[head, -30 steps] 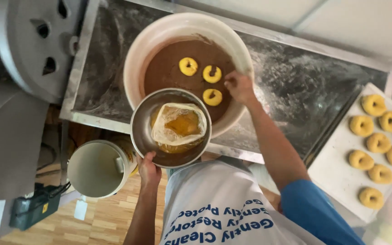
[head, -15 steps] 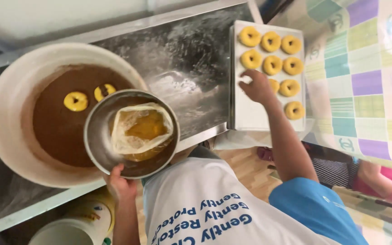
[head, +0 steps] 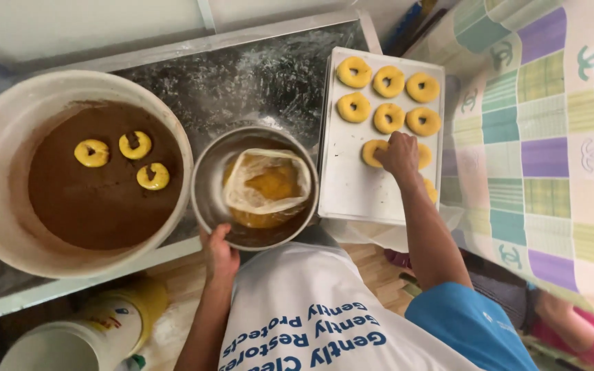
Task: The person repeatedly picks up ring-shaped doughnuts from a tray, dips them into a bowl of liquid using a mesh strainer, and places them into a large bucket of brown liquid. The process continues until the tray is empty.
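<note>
The dough ring (head: pixel 374 152) lies on the white tray (head: pixel 352 185), directly under the right hand (head: pixel 399 152), whose fingers curl down onto it in a pinch; it is round, pale yellow, partly hidden by the hand. The left hand (head: pixel 218 253), well apart, grips the near rim of the steel bowl (head: pixel 254 187).

One head-worn view, straight down and close over the floured worktop (head: pixel 242 82), person's chest at bottom edge.
</note>
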